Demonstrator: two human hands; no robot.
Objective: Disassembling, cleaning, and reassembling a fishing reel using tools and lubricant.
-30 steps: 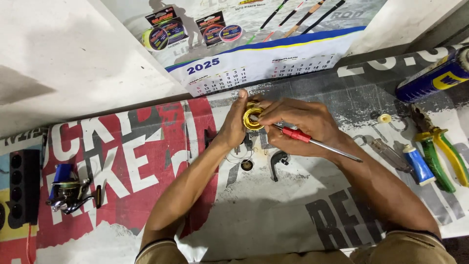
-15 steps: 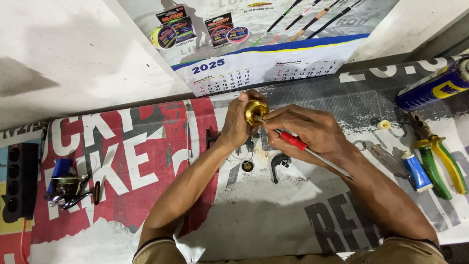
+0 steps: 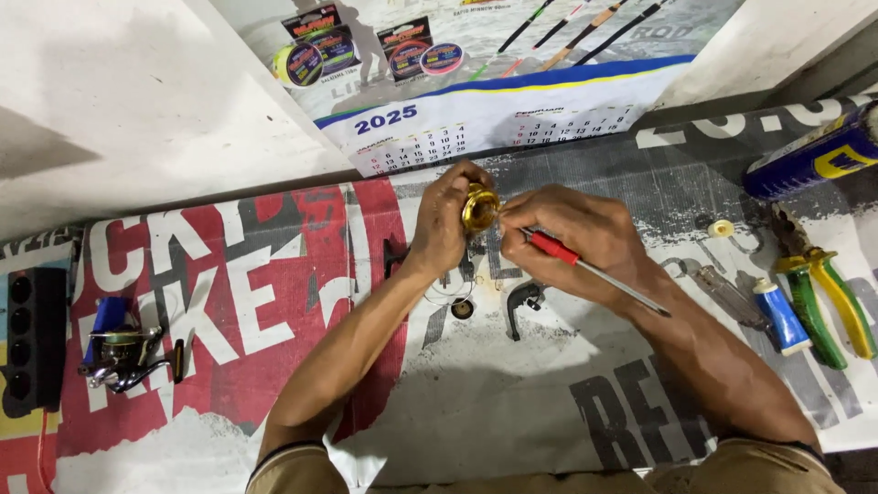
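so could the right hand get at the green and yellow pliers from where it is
Probably yes: the pliers lie uncovered to the right of the right hand, but that hand already holds a red-handled screwdriver.

Small round gold metal spool [image 3: 479, 208], shiny, held up off the printed mat, pinched from both sides near the calendar's lower edge. Red-handled screwdriver [image 3: 585, 268] with thin steel shaft, slanting down to the right, lying across the palm.

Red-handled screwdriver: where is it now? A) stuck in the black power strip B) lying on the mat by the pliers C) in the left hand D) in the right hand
D: the right hand grips the red-handled screwdriver, while the left hand holds a gold reel part.
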